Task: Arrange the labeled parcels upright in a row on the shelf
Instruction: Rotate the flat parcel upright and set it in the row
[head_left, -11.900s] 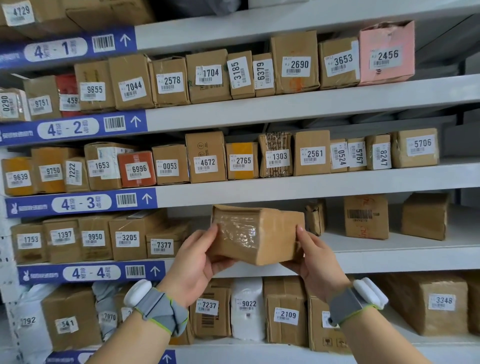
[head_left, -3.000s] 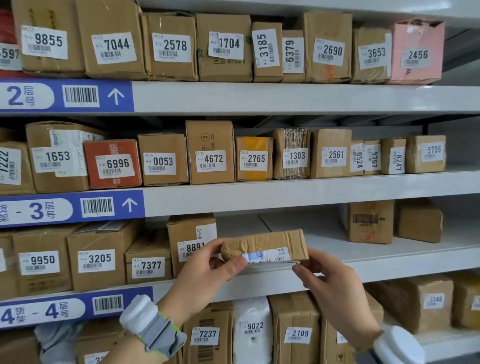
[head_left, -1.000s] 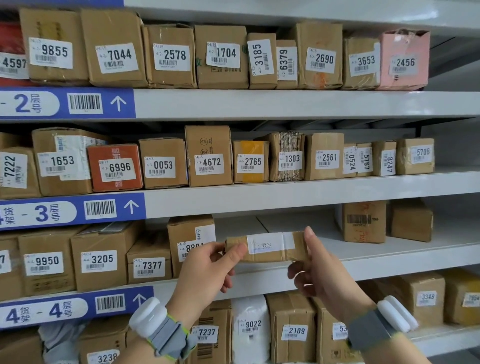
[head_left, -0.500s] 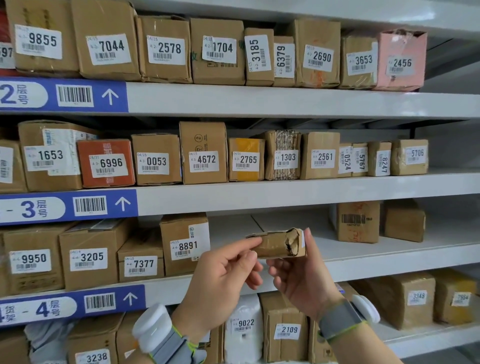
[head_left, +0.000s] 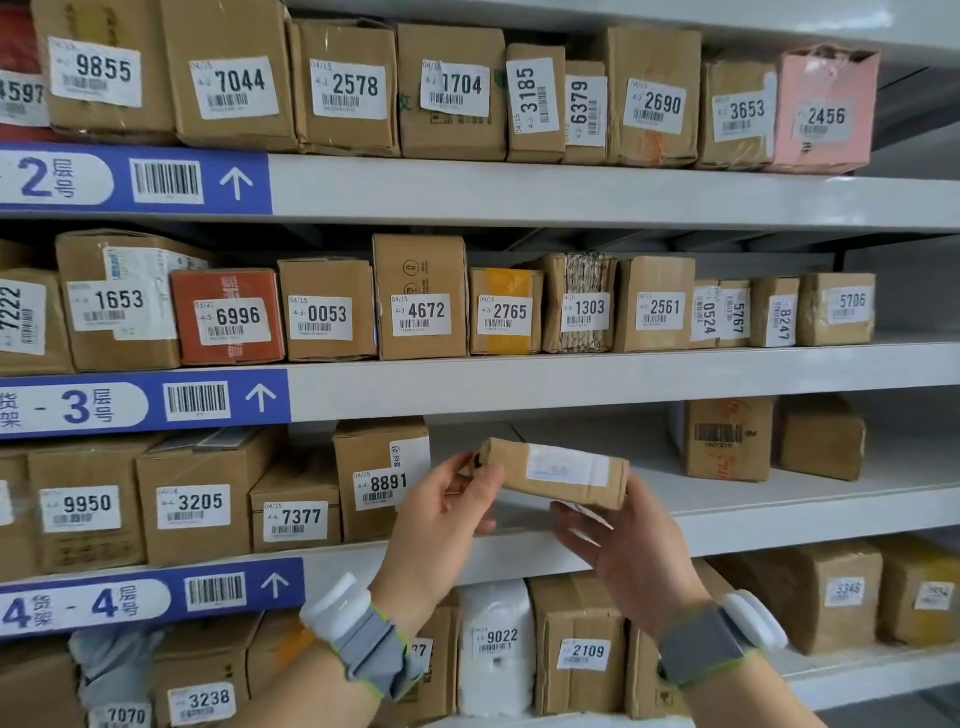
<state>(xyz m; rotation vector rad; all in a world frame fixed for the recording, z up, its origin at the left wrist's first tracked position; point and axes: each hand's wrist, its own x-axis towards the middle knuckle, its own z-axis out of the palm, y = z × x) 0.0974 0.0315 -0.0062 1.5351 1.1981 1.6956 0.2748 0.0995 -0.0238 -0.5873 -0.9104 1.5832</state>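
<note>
I hold a small flat brown parcel (head_left: 558, 473) lengthwise in front of the 4-4 shelf (head_left: 779, 506); a pale blurred label faces me. My left hand (head_left: 441, 525) pinches its left end. My right hand (head_left: 631, 551) supports its right end from below, palm up. The parcel hangs in the air just right of box 8891 (head_left: 382, 478), the last upright box in the row that begins with 9950 (head_left: 83, 506), 3205 (head_left: 195, 504) and 7377 (head_left: 296, 517).
Two unlabeled brown boxes (head_left: 727, 439) (head_left: 823, 436) stand further right on the same shelf, with bare shelf between them and 8891. The shelves above hold full rows of labeled boxes. Below are 9022 (head_left: 496, 644) and 2109 (head_left: 579, 649).
The parcel has been turned in my hands: half a second ago its torn end faced me, now its long side with the pale label does. My left hand has taken hold of its left end.
</note>
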